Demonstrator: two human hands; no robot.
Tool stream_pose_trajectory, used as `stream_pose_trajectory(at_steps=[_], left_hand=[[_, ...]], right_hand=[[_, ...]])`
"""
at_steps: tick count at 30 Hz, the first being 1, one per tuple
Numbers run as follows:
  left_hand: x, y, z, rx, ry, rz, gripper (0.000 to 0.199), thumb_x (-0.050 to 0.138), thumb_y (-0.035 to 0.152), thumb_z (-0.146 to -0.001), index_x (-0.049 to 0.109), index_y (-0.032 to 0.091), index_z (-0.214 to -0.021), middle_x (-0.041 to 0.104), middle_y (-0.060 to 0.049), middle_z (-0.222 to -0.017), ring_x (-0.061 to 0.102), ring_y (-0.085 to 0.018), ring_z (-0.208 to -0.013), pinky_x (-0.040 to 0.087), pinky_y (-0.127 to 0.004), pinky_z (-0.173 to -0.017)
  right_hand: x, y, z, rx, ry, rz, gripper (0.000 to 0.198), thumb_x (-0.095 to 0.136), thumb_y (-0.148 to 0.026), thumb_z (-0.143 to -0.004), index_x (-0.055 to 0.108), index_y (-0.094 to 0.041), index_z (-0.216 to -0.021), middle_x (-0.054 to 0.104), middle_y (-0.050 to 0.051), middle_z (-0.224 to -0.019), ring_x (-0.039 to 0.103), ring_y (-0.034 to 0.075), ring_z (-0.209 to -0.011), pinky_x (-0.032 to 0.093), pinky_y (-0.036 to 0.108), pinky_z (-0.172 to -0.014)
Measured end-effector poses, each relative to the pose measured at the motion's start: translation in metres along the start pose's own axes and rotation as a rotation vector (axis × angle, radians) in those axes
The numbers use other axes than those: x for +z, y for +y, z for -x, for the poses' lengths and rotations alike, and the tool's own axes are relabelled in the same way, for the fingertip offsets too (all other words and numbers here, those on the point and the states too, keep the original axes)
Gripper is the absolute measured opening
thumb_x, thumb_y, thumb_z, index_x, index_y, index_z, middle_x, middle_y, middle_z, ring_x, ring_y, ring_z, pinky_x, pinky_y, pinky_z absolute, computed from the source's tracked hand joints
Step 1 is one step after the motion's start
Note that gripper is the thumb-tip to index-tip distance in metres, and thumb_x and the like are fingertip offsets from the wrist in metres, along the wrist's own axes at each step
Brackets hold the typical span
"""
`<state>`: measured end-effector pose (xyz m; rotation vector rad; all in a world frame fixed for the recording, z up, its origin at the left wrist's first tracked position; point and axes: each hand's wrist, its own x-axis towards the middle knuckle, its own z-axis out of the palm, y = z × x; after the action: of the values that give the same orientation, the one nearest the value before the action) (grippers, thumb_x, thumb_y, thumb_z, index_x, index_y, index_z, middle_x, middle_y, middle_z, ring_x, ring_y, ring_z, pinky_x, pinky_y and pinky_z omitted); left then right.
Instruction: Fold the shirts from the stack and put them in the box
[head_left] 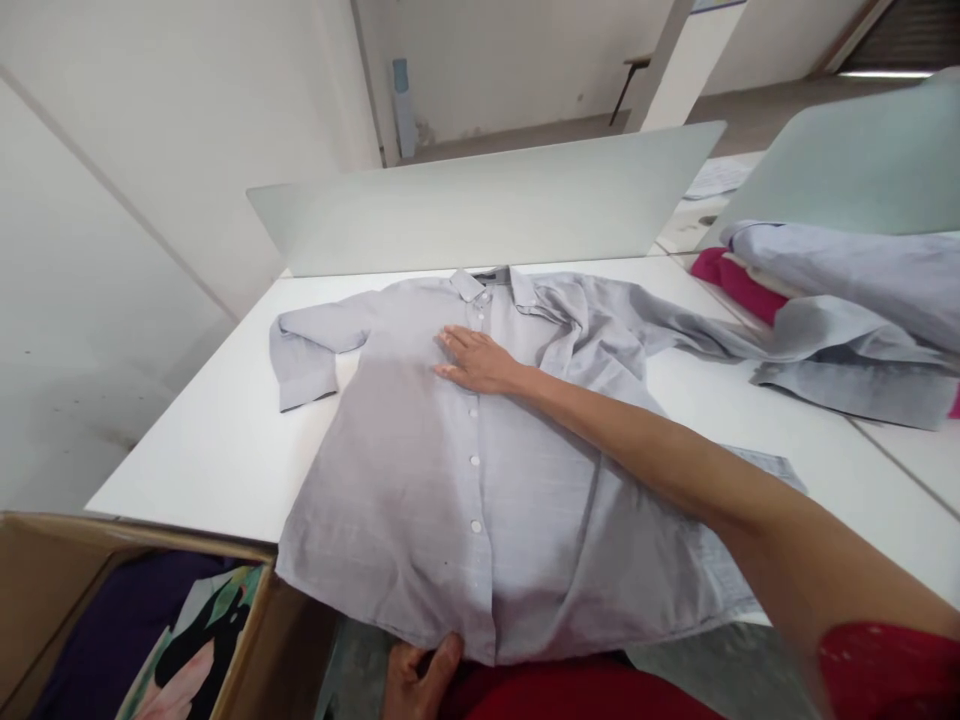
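Note:
A light grey button-up shirt (405,480) lies front up on the white table, collar toward the back. Its sleeve on the left is folded downward, while the one on the right stretches out, wrinkled, toward other clothes. My right hand (480,361) rests flat on the upper chest beside the button line, fingers extended. At the shirt's bottom hem, my left hand (424,675) pinches the edge between thumb and curled fingers. The chest on the right side is creased, and the lower front hangs over the table's near edge.
An open cardboard box (255,640) with folded garments (127,620) stands at the lower left. Grey and magenta clothes (862,270) are piled at the right. A frosted divider panel (480,210) rises along the back of the white table (202,430).

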<state>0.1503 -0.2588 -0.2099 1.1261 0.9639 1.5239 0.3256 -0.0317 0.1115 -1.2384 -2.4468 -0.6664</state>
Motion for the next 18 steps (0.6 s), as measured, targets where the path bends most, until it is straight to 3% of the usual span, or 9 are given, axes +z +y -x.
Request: stream_pose_trajectory(at_steps=[3,5,7,10,13,18], left_hand=[[0.003,0.014,-0.002,-0.057,-0.058,-0.219,0.042,0.075,0.067,-0.078,0.077,0.029,-0.059,0.072,-0.005,-0.068,0.066,-0.029,-0.076,0.055,-0.037,-0.071],[0.007,0.027,0.000,-0.097,-0.120,-0.220,0.044,0.075,0.069,-0.071,0.081,0.025,-0.067,0.076,-0.005,-0.075,0.068,-0.029,-0.081,0.058,-0.039,-0.075],[0.010,0.035,0.002,-0.132,-0.096,-0.219,0.046,0.072,0.066,-0.075,0.082,0.021,-0.074,0.078,-0.006,-0.080,0.070,-0.030,-0.086,0.059,-0.040,-0.081],[0.011,0.035,0.004,-0.171,-0.115,-0.188,0.040,0.071,0.057,-0.079,0.082,0.018,-0.077,0.079,-0.005,-0.083,0.072,-0.027,-0.085,0.059,-0.040,-0.083],[0.014,0.027,0.003,-0.131,-0.114,-0.128,0.038,0.072,0.054,-0.080,0.083,0.018,-0.082,0.082,-0.005,-0.091,0.074,-0.027,-0.090,0.058,-0.039,-0.091],[0.019,0.030,-0.003,-0.106,-0.098,-0.199,0.044,0.068,0.060,-0.080,0.079,0.017,-0.075,0.080,-0.007,-0.084,0.074,-0.028,-0.088,0.057,-0.038,-0.088]], right_hand=[[0.006,0.010,-0.011,0.045,-0.059,0.025,0.081,0.037,-0.062,-0.107,0.035,-0.006,-0.166,0.027,0.022,-0.173,0.024,0.036,-0.162,0.024,0.055,-0.130],[0.010,0.015,-0.009,0.035,-0.039,0.031,0.081,0.035,-0.063,-0.107,0.034,-0.007,-0.166,0.029,0.023,-0.172,0.027,0.035,-0.161,0.025,0.056,-0.129],[0.014,0.021,-0.005,-0.003,-0.009,0.026,0.086,0.033,-0.065,-0.107,0.034,-0.002,-0.165,0.029,0.026,-0.171,0.027,0.038,-0.160,0.025,0.059,-0.128],[0.019,0.030,-0.005,0.000,-0.014,0.054,0.091,0.020,-0.069,-0.107,0.031,0.001,-0.165,0.029,0.025,-0.171,0.024,0.037,-0.161,0.022,0.057,-0.129],[0.021,0.037,-0.005,-0.003,-0.007,0.031,0.089,0.022,-0.073,-0.106,0.034,-0.009,-0.166,0.032,0.018,-0.172,0.028,0.036,-0.159,0.024,0.062,-0.128],[0.018,0.027,-0.002,0.032,-0.003,0.018,0.082,0.026,-0.067,-0.108,0.030,-0.010,-0.167,0.027,0.014,-0.175,0.023,0.034,-0.160,0.021,0.062,-0.129]])
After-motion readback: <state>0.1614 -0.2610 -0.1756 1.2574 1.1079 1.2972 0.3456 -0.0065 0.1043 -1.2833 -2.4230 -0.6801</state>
